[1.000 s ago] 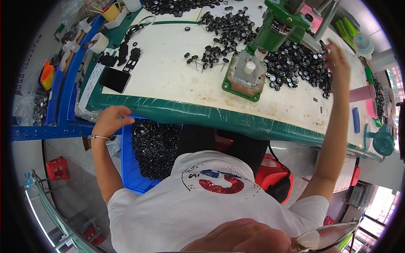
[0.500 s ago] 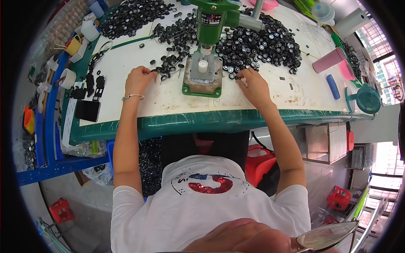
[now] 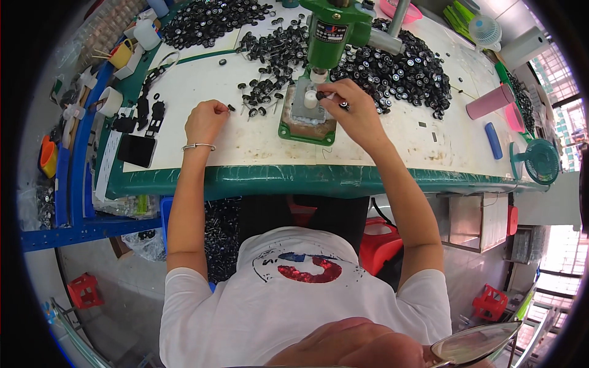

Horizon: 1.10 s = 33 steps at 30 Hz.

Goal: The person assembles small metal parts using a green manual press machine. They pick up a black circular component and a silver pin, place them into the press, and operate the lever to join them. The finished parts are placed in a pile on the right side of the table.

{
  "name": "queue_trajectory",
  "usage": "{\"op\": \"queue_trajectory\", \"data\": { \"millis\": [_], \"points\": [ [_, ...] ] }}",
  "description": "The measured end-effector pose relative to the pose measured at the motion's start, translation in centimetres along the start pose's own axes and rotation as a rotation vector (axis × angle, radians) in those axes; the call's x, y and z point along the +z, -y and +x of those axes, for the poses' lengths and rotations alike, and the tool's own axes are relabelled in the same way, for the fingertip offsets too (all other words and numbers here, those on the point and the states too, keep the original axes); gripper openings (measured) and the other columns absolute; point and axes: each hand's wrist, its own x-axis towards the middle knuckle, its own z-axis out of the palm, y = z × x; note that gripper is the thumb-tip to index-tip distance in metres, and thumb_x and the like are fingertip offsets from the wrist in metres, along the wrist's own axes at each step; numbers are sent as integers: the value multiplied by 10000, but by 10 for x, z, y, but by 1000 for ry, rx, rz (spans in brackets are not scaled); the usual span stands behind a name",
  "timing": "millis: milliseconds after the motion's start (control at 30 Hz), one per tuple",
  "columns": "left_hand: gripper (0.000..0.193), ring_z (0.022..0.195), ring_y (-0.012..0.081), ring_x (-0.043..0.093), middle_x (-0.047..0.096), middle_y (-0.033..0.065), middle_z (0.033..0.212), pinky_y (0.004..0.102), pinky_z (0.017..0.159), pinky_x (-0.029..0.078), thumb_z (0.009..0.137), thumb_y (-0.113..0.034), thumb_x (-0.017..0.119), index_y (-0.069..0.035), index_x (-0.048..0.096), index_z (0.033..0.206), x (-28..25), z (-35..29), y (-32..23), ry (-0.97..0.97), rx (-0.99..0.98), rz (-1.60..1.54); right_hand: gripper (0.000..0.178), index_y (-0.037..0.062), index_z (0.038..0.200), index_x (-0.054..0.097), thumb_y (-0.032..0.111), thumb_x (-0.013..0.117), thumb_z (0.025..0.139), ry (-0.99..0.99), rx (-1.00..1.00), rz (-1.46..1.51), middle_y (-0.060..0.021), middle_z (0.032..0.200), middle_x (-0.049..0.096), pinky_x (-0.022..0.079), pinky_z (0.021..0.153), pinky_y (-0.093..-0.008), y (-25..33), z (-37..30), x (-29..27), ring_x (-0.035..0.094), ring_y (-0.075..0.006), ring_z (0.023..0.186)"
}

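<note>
Beside the short white post (image 3: 311, 99) of the green press (image 3: 329, 43), the person's right hand (image 3: 356, 113) holds a black wheel (image 3: 320, 95) between the thumb and the forefinger, which stand narrow. This wheel is over the press base (image 3: 308, 131), close to the post; whether the two touch, it cannot be told. To the left of the press, the left hand (image 3: 205, 124) is low over the white board (image 3: 257, 147), with its fingertips pinched together; a second black wheel (image 3: 231, 108) is held at the tips. How firm this grip is cannot be seen.

Between the left hand and the press, several wheels with thin pins (image 3: 264, 92) lie scattered. Behind the right hand and to its right spreads a big heap of black wheels (image 3: 405, 73), and another pile (image 3: 208, 23) is at the far left. Near the left forearm lies a dark phone (image 3: 136, 151), and a pink cup (image 3: 489, 101) lies on the right side.
</note>
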Motion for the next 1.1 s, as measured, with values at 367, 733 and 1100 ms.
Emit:
{"op": "queue_trajectory", "data": {
  "millis": [367, 733, 1100],
  "points": [
    [168, 755, 72, 584, 684, 16, 836, 219, 680, 472, 779, -119, 724, -21, 709, 914, 3, -15, -24, 122, 271, -849, 287, 71, 1005, 670, 226, 669, 764, 37, 49, -210, -113, 1055, 550, 488, 786, -353, 0, 17, 21, 588, -242, 861],
    [197, 819, 87, 623, 695, 31, 917, 222, 763, 487, 785, -53, 725, -22, 689, 977, 54, -9, -113, 395, 265, -1395, 370, 39, 1185, 592, 140, 670, 838, -168, 248, 166, -48, 1038, 629, 482, 707, -244, -22, 21, -68, 589, -103, 740],
    [176, 806, 77, 610, 682, 15, 888, 229, 728, 485, 750, -38, 751, -37, 693, 915, 60, -9, -134, 408, 224, -1392, 320, 10, 1140, 608, 250, 489, 966, -165, -81, 845, -45, 1056, 653, 480, 772, -319, -6, 195, -241, 598, -211, 862]
  ]
}}
